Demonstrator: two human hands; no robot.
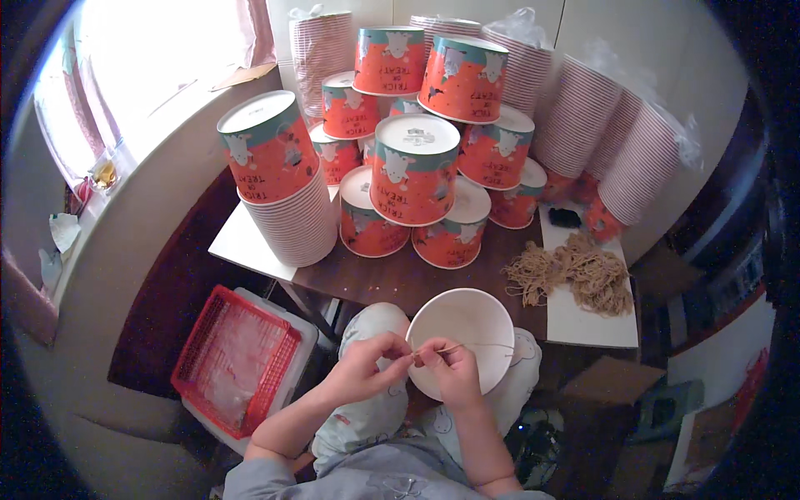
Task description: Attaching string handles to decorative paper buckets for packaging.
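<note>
A white paper bucket (477,310) rests on my lap between my thighs, its mouth facing up toward me. Over its near left part, both hands work close together on a thin tan cord (479,344). My left hand (372,365) pinches the cord's end at the bucket's left rim, thumb and forefinger together. Fingers of my right hand (452,372) are closed on the same cord just beside it. From there the strand runs across the bucket's mouth to its right rim. Whether it is knotted between my fingertips is too small to tell.
Upside-down orange and teal buckets (414,179) are piled on the brown table (379,279). A nested stack (292,221) stands at left, more bagged stacks (583,117) behind. Tan cords (587,275) lie in a heap at right. A red basket (237,358) sits low at left.
</note>
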